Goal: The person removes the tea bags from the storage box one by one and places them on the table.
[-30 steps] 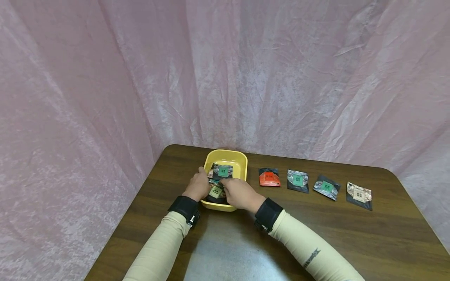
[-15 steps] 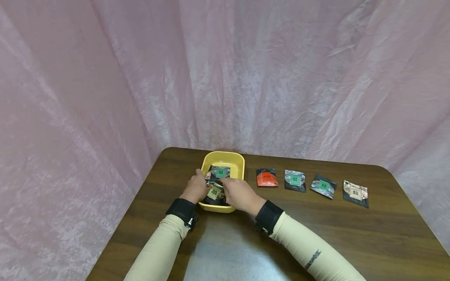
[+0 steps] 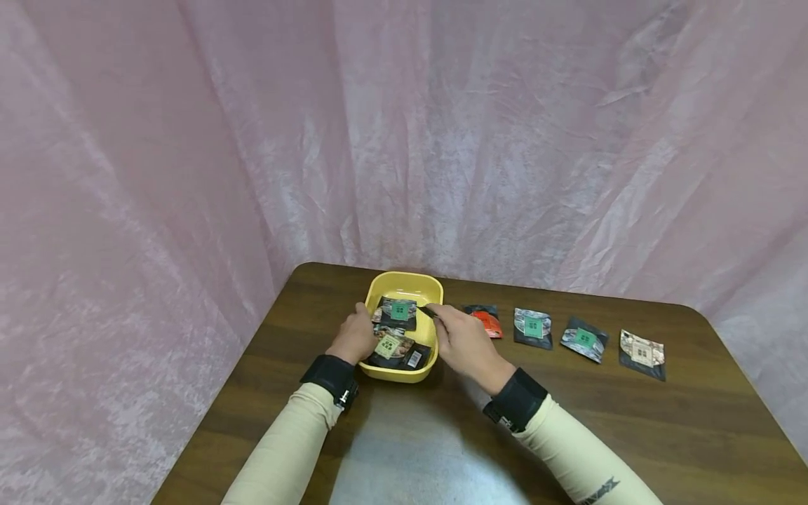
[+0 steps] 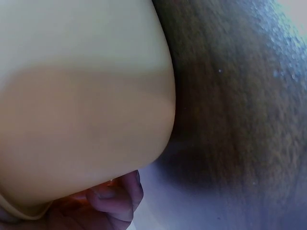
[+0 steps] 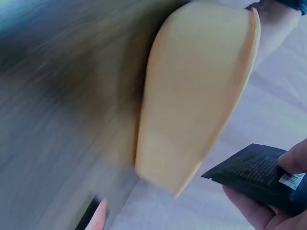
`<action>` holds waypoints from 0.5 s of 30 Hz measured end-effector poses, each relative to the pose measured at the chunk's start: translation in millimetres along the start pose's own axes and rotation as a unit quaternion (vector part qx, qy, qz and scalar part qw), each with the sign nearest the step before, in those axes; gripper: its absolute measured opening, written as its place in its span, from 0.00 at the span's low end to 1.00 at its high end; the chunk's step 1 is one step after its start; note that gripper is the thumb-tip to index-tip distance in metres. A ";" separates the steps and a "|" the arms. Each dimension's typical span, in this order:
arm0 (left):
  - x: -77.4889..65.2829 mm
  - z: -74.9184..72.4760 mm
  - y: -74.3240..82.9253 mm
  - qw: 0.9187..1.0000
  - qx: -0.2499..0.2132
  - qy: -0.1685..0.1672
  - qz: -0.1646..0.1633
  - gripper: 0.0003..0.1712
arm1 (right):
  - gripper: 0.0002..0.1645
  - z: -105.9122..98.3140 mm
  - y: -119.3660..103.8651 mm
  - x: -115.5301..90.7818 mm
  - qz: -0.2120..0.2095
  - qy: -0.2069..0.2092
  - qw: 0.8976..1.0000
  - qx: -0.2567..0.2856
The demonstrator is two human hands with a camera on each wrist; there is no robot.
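Note:
A yellow plastic basin (image 3: 404,376) stands on the table with several dark food sachets in it, one with a green label (image 3: 399,310) and one with a pale yellow-green label (image 3: 388,346). My left hand (image 3: 355,338) holds the basin's left rim; in the left wrist view its curled fingers (image 4: 115,203) show past the basin wall (image 4: 91,115). My right hand (image 3: 466,345) pinches a black sachet (image 5: 254,167) between thumb and fingers, with a white barcode patch partly under the thumb. That sachet is raised by the basin's right rim in the head view.
Right of the basin, a row of sachets lies on the wooden table (image 3: 517,414): an orange-labelled one (image 3: 489,323), two green-labelled ones (image 3: 533,328) and a beige one (image 3: 642,354). Pink cloth (image 3: 404,140) hangs behind the table's far edge.
My right hand has lifted out of the basin and moved right with a black sachet, uncovering another sachet with a barcode in the basin's front right. The left hand stays at the rim.

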State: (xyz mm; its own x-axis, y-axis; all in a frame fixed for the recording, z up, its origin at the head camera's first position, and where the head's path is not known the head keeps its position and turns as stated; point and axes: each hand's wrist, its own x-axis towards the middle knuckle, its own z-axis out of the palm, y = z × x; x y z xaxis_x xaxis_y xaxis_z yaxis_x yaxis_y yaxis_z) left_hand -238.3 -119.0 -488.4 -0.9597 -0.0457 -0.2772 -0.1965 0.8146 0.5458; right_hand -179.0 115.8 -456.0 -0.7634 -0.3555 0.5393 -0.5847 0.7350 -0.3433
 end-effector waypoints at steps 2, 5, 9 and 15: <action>-0.4 -0.9 0.5 1.000 0.002 -0.004 -0.001 0.38 | 0.19 -7.7 6.3 -7.3 -0.002 0.018 1.000 -0.010; -2.8 -2.9 1.4 1.000 -0.002 -0.005 -0.005 0.39 | 0.19 -18.7 15.0 -18.3 -0.007 0.037 0.999 -0.024; -3.7 -4.0 0.9 1.000 -0.004 -0.003 -0.004 0.38 | 0.21 -29.0 24.3 -33.1 0.010 0.027 0.998 -0.048; 1.3 0.7 0.4 1.000 0.014 0.003 0.009 0.35 | 0.24 -38.0 31.1 -53.6 0.039 -0.034 0.996 -0.068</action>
State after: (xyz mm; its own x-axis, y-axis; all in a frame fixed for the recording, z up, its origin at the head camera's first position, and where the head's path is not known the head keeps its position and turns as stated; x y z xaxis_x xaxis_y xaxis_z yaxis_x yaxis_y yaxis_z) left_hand -239.4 -118.3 -489.2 -0.9643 -0.0354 -0.2625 -0.1742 0.8314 0.5277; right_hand -145.8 179.7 -466.3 -0.8248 -0.3282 0.4604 -0.4833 0.8319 -0.2728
